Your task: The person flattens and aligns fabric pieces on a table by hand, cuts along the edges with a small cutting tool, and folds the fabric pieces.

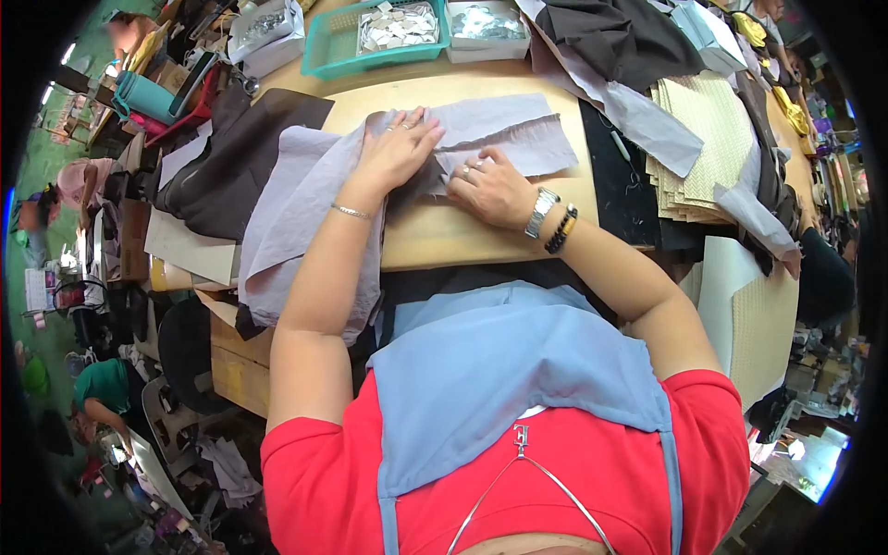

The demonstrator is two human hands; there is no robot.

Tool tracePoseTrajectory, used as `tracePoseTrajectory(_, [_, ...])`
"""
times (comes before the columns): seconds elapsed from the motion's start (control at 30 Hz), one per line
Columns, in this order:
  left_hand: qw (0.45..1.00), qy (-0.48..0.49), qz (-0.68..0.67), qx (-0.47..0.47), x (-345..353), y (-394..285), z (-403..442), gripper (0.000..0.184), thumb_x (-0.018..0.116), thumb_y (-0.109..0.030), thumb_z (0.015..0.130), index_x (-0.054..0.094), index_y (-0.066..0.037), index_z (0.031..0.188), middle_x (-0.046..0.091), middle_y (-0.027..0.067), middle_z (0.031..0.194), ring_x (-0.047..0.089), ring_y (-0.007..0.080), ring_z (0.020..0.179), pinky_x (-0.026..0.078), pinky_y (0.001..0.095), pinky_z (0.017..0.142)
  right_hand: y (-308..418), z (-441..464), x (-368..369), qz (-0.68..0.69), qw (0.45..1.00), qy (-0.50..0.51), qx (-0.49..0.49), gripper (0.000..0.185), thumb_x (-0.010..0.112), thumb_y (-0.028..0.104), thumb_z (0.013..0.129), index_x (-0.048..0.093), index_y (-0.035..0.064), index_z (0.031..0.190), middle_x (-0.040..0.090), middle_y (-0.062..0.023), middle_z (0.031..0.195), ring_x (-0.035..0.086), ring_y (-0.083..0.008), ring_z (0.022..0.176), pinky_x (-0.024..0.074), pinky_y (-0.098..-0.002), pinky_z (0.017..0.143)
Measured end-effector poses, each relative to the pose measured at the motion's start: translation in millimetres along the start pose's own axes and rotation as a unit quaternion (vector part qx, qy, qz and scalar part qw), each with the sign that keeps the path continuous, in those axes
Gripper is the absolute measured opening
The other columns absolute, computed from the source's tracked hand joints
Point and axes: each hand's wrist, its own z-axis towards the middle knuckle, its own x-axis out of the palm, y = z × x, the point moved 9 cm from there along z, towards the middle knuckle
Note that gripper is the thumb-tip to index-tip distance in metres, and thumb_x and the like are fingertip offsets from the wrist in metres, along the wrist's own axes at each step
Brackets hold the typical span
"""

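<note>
Red shirt [319, 481], blue apron [509, 361], pendant [522, 437] perhaps letter-shaped

A wide head-worn camera is looking forward and down from close above the apron [509, 361] and worktable [453, 242].

Grey cloth [310, 185] partly hidden beneath left hand [396, 154], necklace [521, 440] cut off by bottom edge

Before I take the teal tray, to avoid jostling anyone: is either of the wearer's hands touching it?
No, the left hand and right hand are on the grey fabric, apart from the teal tray.
</note>
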Motion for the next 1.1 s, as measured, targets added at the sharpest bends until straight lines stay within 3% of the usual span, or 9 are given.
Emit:
tracePoseTrajectory(0.13, [0.99, -0.025, 0.141, 0.013, 10.7, -28.2, -23.9, 0.079, 0.043, -0.072, 0.089, 0.047, -0.019, 0.147, 0.032, 0.0089, 0.16, 0.03, 0.033, 0.147, 0.014, 0.0686, 0.113, 2.2, -30.9, -6.9, 0.071, 0.995, 0.034, 0.055, 0.011, 0.067, 0.022, 0.087, 0.059, 0.0144, 0.09, 0.061, -0.0014, 0.088, 0.061, -0.0194, 0.084, 0.0443, -0.0359, 0.081])
tracePoseTrajectory(0.27, [0.992, -0.065, 0.107, 0.017, 21.2, -44.0, -49.0, 0.089, 0.064, -0.07, 0.078, 0.045, -0.019, 0.148, 0.033, 0.0127, 0.158, 0.031, 0.0367, 0.145, 0.016, 0.0717, 0.11, 22.5, -42.0, -13.3, 0.128, 0.991, 0.008, 0.047, 0.012, 0.068, 0.022, 0.084, 0.059, 0.0144, 0.088, 0.061, 0.0, 0.087, 0.06, -0.0182, 0.086, 0.0464, -0.0323, 0.078])
tracePoseTrajectory(0.6, [0.99, -0.11, 0.092, 0.006, 22.5, -39.8, -59.4, 0.092, 0.067, -0.074, 0.071, 0.046, -0.027, 0.148, 0.029, 0.0116, 0.16, 0.026, 0.0371, 0.147, 0.011, 0.0763, 0.107, -13.6, -49.5, -39.5, 0.159, 0.978, 0.033, 0.132, 0.011, 0.068, 0.018, 0.086, 0.063, 0.0092, 0.087, 0.066, -0.0063, 0.09, 0.063, -0.0273, 0.084, 0.0492, -0.0397, 0.076])
tracePoseTrajectory(0.67, [0.989, -0.115, 0.092, 0.005, 23.5, -39.7, -59.8, 0.093, 0.067, -0.074, 0.071, 0.045, -0.026, 0.148, 0.029, 0.0116, 0.16, 0.026, 0.0373, 0.147, 0.009, 0.0762, 0.107, -67.0, -77.9, -64.8, 0.109, 0.956, -0.039, 0.271, 0.011, 0.065, 0.017, 0.087, 0.063, 0.0061, 0.088, 0.067, -0.0121, 0.094, 0.064, -0.0323, 0.085, 0.0494, -0.0446, 0.078])
tracePoseTrajectory(0.73, [0.988, -0.119, 0.095, 0.008, 23.8, -39.5, -60.2, 0.093, 0.067, -0.074, 0.071, 0.046, -0.026, 0.148, 0.029, 0.0119, 0.16, 0.026, 0.0376, 0.147, 0.01, 0.0762, 0.107, -118.0, -120.9, -92.7, -0.061, 0.922, -0.075, 0.375, 0.015, 0.064, 0.017, 0.089, 0.066, 0.0034, 0.095, 0.067, -0.016, 0.096, 0.063, -0.0346, 0.087, 0.0501, -0.0456, 0.08])
tracePoseTrajectory(0.8, [0.988, -0.122, 0.096, 0.011, 23.7, -38.9, -60.8, 0.093, 0.067, -0.074, 0.071, 0.046, -0.026, 0.148, 0.029, 0.0121, 0.16, 0.026, 0.0377, 0.147, 0.009, 0.0762, 0.107, -142.8, -170.4, -108.3, -0.207, 0.877, -0.047, 0.432, 0.019, 0.063, 0.016, 0.09, 0.067, 0.0026, 0.103, 0.066, -0.0189, 0.097, 0.063, -0.0365, 0.088, 0.0511, -0.0446, 0.081])
tracePoseTrajectory(0.9, [0.987, -0.127, 0.093, 0.015, 23.5, -40.4, -60.0, 0.092, 0.067, -0.074, 0.071, 0.047, -0.025, 0.147, 0.029, 0.0125, 0.16, 0.025, 0.038, 0.147, 0.009, 0.0763, 0.107, -164.0, -214.2, -99.5, -0.164, 0.839, 0.062, 0.516, 0.021, 0.064, 0.016, 0.09, 0.068, 0.0027, 0.105, 0.067, -0.0189, 0.094, 0.064, -0.0367, 0.089, 0.0519, -0.0457, 0.08])
tracePoseTrajectory(1.0, [0.986, -0.131, 0.096, 0.032, 21.1, -44.3, -59.2, 0.092, 0.068, -0.072, 0.072, 0.047, -0.022, 0.147, 0.028, 0.0123, 0.16, 0.024, 0.0375, 0.147, 0.01, 0.0763, 0.107, -174.1, -222.5, -97.2, -0.128, 0.838, 0.073, 0.525, 0.019, 0.065, 0.016, 0.089, 0.07, 0.0023, 0.101, 0.068, -0.0176, 0.088, 0.065, -0.037, 0.087, 0.052, -0.0467, 0.079])
tracePoseTrajectory(1.1, [0.979, -0.137, 0.106, 0.104, 14.9, -56.8, -53.8, 0.09, 0.069, -0.068, 0.074, 0.047, -0.019, 0.147, 0.029, 0.0098, 0.16, 0.026, 0.0337, 0.148, 0.01, 0.0762, 0.107, -179.6, -220.3, -106.1, -0.044, 0.843, 0.01, 0.536, 0.017, 0.069, 0.012, 0.084, 0.071, 0.0014, 0.097, 0.069, -0.0139, 0.082, 0.068, -0.0275, 0.07, 0.0546, -0.0387, 0.068])
